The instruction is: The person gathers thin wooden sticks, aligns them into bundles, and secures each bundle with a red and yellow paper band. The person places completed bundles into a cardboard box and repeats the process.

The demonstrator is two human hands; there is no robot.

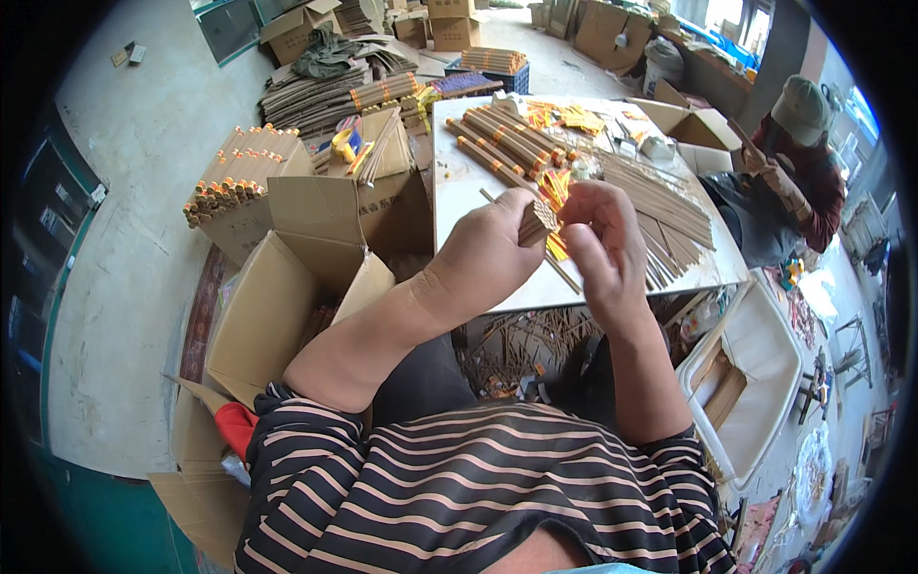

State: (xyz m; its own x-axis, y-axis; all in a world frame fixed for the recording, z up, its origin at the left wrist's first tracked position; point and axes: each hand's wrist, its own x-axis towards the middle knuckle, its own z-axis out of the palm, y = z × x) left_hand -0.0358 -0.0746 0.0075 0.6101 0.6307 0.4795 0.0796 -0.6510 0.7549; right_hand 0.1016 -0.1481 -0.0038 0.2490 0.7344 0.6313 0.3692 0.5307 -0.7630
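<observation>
The left hand [490, 239] grasps a stick bundle [536, 224], wrist bent. Just right, the right hand [606, 239] curls half-open.

Brown bundle of thin, straight sticks [537, 223] | packed tightly | tilted, end faces toward viewer | inside left hand [490, 239] grip

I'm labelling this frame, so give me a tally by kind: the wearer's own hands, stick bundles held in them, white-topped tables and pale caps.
Own hands: 2 (left hand, right hand)
Held stick bundle, in the left hand: 1
White-topped table: 1
Pale cap, on the co-worker: 1
Total: 5
</observation>
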